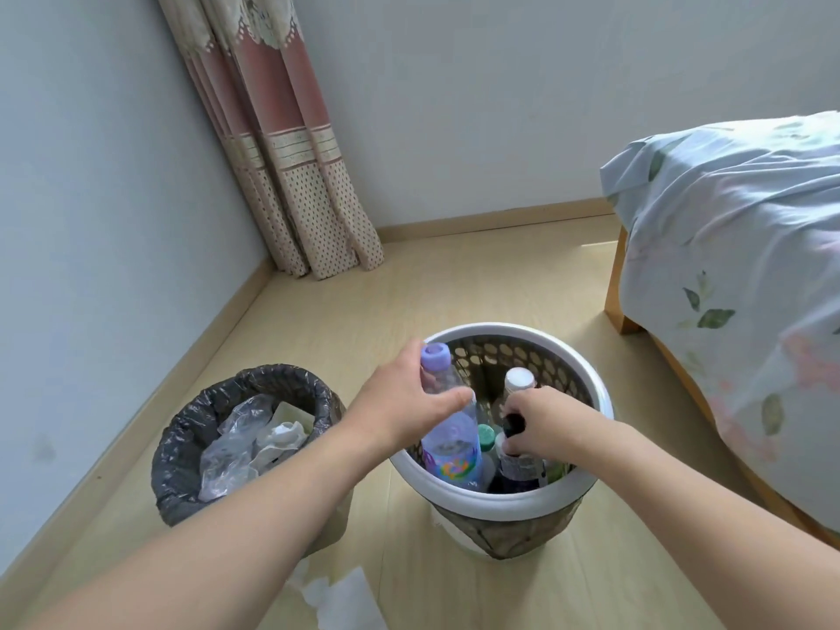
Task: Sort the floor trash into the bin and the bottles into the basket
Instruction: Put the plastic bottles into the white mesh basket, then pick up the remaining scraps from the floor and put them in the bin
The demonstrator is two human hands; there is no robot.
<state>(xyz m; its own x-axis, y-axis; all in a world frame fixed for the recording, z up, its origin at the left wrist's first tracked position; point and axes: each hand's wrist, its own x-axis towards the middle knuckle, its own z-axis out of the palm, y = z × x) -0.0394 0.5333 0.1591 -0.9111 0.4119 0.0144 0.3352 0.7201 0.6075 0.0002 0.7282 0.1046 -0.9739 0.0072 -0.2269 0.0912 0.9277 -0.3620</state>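
Left hand (409, 397) is wrapped around the neck of a clear bottle with a purple cap (447, 429), which is held tilted with its base already down inside the basket (500, 502). Right hand (545, 425) is curled round the dark cap of a dark bottle (518, 466), kept upright in the basket too. So both hands are gripping, one bottle each.

Same head view, the rest: the basket is a round white-rimmed thing with mesh walls, parked on the wooden floor (454, 288) near the bed (736, 266). A white-capped bottle (519, 381) and a green-capped one (486, 436) can be seen standing inside it between the two held ones. Just to the left, the bin (191, 447) with a black liner is filled with crumpled clear plastic and white paper. Some white tissue scraps (336, 593) are left lying on the floor in front of the bin, partly hidden under the left forearm. A patterned curtain (282, 166) hangs in the corner.
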